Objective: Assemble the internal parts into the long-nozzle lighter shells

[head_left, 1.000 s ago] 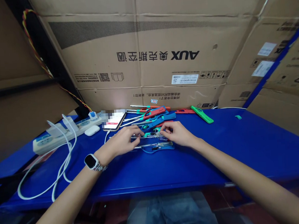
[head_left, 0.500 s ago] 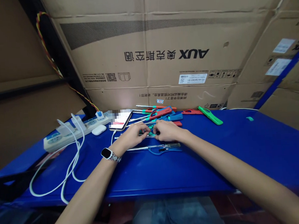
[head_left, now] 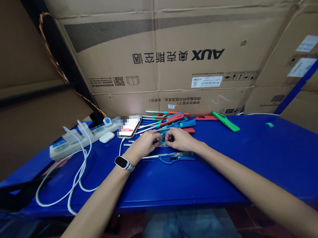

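My left hand (head_left: 147, 142), with a watch (head_left: 121, 162) at its wrist, is closed with its fingertips pinched at a small green lighter part (head_left: 162, 143). Facing it, my right hand (head_left: 179, 139) is closed too, its fingers curled around something small and dark that I cannot make out. Under both hands lies a lighter with a metal tube (head_left: 127, 145), mostly hidden. Closer to me rests an opened lighter (head_left: 174, 157), its blue half-shell, clear fuel tank and metal rod exposed. Just behind my hands, several long-nosed lighters (head_left: 172, 119) in red, blue and orange are heaped.
A green shell (head_left: 226, 121) and a red shell (head_left: 206, 118) lie to the right; a green scrap (head_left: 269, 124) lies farther right. On the left are a phone (head_left: 131, 126), a white earbud case (head_left: 106, 137), a power strip (head_left: 97, 131) and looped white cables (head_left: 82, 170). Cardboard (head_left: 170, 35) walls the back.
My fingers have shifted slightly around the green part, and my left wrist has turned a little. The whole view has moved slightly; the lighters on the table lie as before.
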Demonstrator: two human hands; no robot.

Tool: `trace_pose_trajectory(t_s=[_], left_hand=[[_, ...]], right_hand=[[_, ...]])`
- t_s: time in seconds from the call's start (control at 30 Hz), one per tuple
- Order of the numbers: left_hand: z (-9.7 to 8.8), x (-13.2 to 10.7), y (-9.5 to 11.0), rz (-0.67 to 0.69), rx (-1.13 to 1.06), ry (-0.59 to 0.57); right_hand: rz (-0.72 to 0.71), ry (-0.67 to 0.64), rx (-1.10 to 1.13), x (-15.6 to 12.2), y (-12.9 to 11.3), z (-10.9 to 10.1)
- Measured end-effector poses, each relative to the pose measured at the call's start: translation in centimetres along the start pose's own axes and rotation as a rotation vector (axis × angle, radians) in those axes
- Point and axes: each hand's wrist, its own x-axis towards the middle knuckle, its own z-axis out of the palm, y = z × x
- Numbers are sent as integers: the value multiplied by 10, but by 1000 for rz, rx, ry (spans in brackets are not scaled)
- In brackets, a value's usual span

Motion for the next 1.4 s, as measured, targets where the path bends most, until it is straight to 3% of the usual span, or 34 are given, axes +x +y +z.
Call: trace_pose_trajectory(t_s=[0.23,0.37,0.5,0.63,0.8,0.9,1.0,1.07,1.23,1.3,1.4], left_hand=[[-10,-4,3,-87,-274,181],[-7,-3,13,-132,-538,253],[-3,-1,25,-144,-674,245],[-8,-2,28,-79,-565,202],[-16,-5,29,62,-308,313],[-18,-6,29,172,-229,209],[-18,-8,29,183,-208,128],[-19,-11,29,174,-211,80],[-20,-19,25,122,-228,41],[-19,-20,23,110,-248,-22],[-16,-21,24,96,-266,-100]], right_hand=[[-71,262,224,-13,-3,-6],[-42,238,574,-18,-6,-2],[24,218,870,-20,-8,4],[77,172,936,-22,-11,3],[128,127,994,-24,-11,0],[171,139,1008,-27,-10,1],[168,134,958,-34,-11,2],[113,156,813,-42,-11,1],[-231,245,130,-70,-9,-7],[-332,217,-16,-78,-7,-9],[-366,185,-97,-83,-4,-8]])
